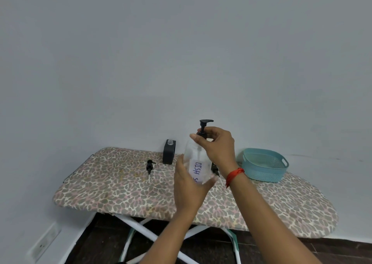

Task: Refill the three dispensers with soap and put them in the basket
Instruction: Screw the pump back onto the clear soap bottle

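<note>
A clear dispenser bottle (pixel 194 153) with a white label reading "DISH S..." is lifted above the ironing board. My left hand (pixel 189 183) grips its lower body. My right hand (pixel 217 147) pinches the black collar of its pump head (pixel 204 125). A black dispenser (pixel 169 152) with an open neck and no pump stands at the board's back edge. A loose black pump (pixel 150 168) lies to its left on the cover. Another black pump (pixel 215 170) lies partly hidden behind my right wrist. The teal basket (pixel 265 176) sits at the right.
The ironing board (pixel 112 185) has a leopard-print cover and white crossed legs, and stands against a plain wall. A wall socket (pixel 43 243) is low at the left. Dark floor shows beneath.
</note>
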